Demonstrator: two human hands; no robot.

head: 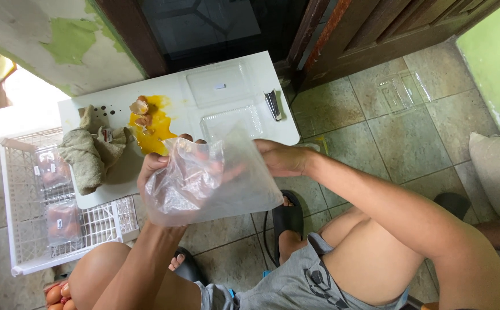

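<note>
Both my hands hold up a clear plastic bag (215, 183) in front of me. My left hand (153, 169) grips its left edge and my right hand (278, 158) grips its right edge. The bag hangs crumpled and looks empty. Beyond it a white board (250, 74) lies on the floor with a yellow pool of spilt yolk (155, 129) and broken eggshell pieces (139, 107) on it.
A grey-beige rag (92, 152) lies on the board's left end. Clear plastic egg trays (227, 92) and a small stapler (272, 105) rest on the board. A white crate (14, 241) at left holds packed eggs (63, 221). Another clear tray (402, 89) lies on the tiles.
</note>
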